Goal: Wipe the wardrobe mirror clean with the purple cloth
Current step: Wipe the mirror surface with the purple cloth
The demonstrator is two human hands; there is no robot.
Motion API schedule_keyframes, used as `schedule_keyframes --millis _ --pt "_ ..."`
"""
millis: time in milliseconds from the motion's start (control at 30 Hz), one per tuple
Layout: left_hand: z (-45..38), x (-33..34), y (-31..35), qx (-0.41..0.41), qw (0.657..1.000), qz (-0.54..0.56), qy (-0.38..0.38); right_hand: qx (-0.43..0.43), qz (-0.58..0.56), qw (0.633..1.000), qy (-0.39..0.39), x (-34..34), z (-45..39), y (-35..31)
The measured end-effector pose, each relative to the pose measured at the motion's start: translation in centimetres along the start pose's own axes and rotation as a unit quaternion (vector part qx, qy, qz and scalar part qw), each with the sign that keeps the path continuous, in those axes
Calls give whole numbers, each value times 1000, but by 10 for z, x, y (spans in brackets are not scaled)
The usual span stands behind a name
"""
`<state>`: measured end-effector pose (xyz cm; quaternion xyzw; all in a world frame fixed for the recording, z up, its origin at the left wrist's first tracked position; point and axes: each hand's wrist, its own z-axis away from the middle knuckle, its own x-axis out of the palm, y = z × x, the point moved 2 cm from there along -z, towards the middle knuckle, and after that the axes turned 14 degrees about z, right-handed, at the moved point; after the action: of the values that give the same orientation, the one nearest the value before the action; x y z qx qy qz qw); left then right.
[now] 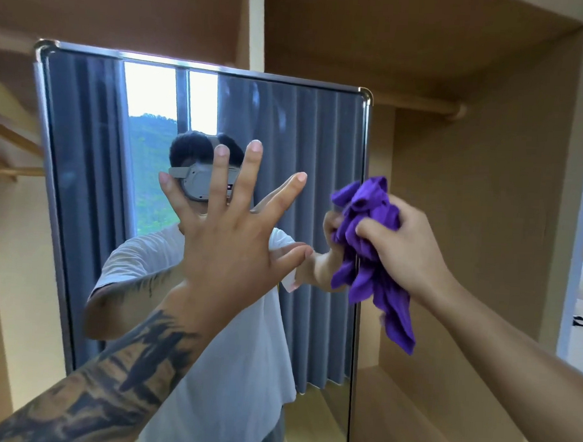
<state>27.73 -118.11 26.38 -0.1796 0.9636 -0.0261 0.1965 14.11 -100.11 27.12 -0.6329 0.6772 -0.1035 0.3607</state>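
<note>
The wardrobe mirror, a tall framed panel that appears to stand out from the open wardrobe on its edge, is the chief concern: the left hand is spread flat, fingers straight and wide apart, at or on the glass near its centre, and I judge that bare skin there will leave fresh prints on the very surface meant to be cleaned. If that hand is bracing the panel, a hard push from the other side could also swing or flex it, though how the mirror is mounted cannot be told. The purple cloth sits at the mirror's right edge, about mid-height, bunched into a wad with a long tail hanging loose below. The right hand has its grip curled tight round that wad. Held so crumpled, the cloth offers little flat face to the glass and would likely streak instead of clearing; the dangling tail may drag across the frame edge or slip from the grip. Whether the cloth touches the glass at this instant cannot be told.
</note>
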Motion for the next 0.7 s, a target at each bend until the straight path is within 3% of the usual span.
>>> schedule_keyframes --millis 267,500,700 --pt "-1 3 -1 8 1000 -6 3 -21 -78 996 34 -15 -37 -38" --pt "-2 3 0 4 1000 -1 0 -3 -58 998 -10 -2 0 -9" --pt "-1 4 0 2 1000 -8 -2 -24 -36 999 30 -13 -36 -30"
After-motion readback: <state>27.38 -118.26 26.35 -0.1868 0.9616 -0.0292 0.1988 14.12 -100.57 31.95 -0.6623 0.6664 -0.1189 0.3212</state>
